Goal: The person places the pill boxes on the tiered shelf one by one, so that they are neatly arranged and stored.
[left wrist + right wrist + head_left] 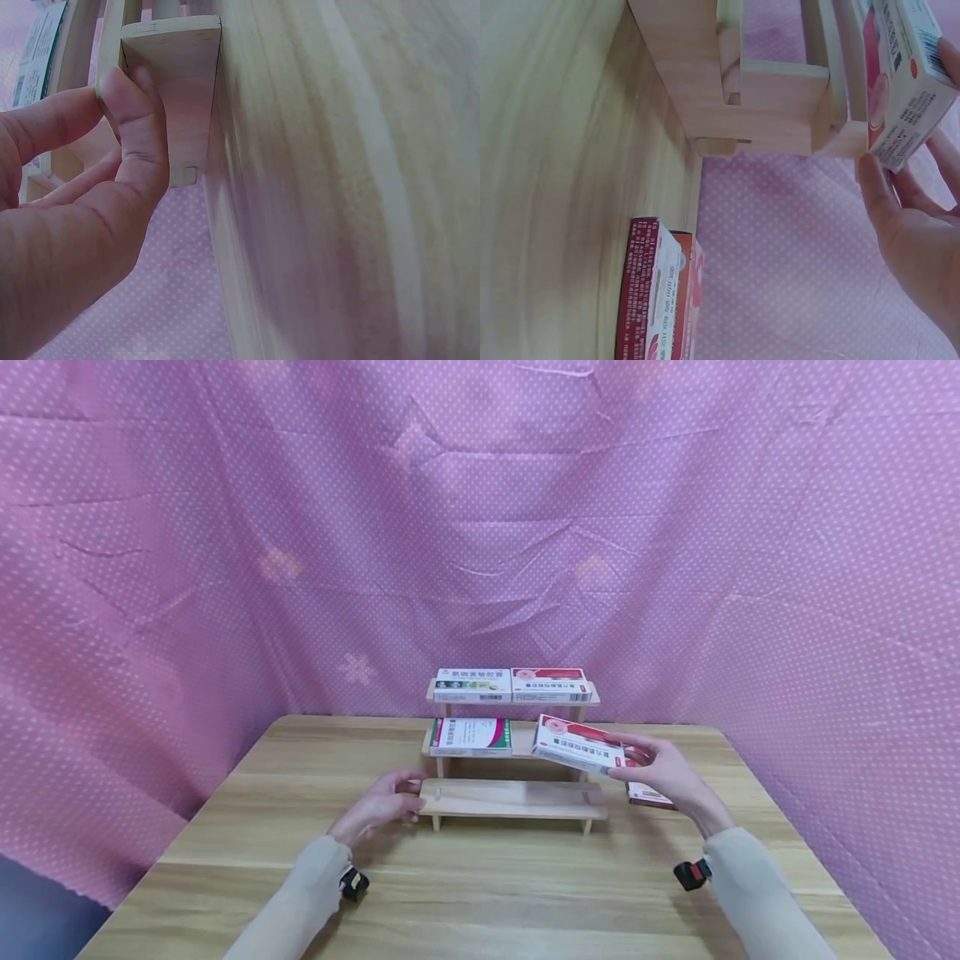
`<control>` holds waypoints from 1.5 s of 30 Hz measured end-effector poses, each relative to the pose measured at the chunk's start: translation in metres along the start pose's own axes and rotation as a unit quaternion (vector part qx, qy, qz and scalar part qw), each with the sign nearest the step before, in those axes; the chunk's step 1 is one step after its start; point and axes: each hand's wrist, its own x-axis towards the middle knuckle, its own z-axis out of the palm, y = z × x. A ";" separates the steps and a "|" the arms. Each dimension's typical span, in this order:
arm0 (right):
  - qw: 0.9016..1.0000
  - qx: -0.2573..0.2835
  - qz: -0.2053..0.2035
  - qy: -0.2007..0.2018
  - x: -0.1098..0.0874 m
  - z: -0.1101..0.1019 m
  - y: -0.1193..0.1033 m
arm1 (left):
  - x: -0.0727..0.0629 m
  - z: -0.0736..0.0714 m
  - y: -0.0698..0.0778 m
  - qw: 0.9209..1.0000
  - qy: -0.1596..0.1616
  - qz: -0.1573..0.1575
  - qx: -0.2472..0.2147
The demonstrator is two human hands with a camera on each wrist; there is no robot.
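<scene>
Right now the right hand grips a red-and-white medicine box by its right end, thumb and fingers on either side, and holds it tilted, left end higher, at the right half of the middle tier of a three-tier wooden display stand. Whether the carton's underside touches that tier, I cannot tell. On the left half of the same tier lies a white carton with green ends and a magenta stripe, just beside the held one. Meanwhile the left hand pinches the left end of the bottom tier, its fingertips on the board.

Above, the top tier carries two cartons side by side: a white one with a green-and-yellow band on the left, and a second red-and-white carton on the right. Near the stand's right side, partly hidden by the right hand in the head view, a dark-red-edged box and an orange-edged box lie together on the wood-grain table. Behind hangs a pink polka-dot cloth
</scene>
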 end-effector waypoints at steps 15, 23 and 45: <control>0.998 0.001 -0.026 -0.056 0.038 -0.003 -0.004 | 0.001 0.000 -0.001 1.000 0.007 -0.006 -0.015; 0.997 0.009 -0.005 -0.071 0.047 0.003 -0.006 | 0.000 0.001 0.000 1.000 0.004 -0.002 -0.017; 0.996 -0.003 -0.027 -0.084 0.056 0.009 -0.003 | 0.000 0.001 0.000 1.000 0.000 -0.005 -0.017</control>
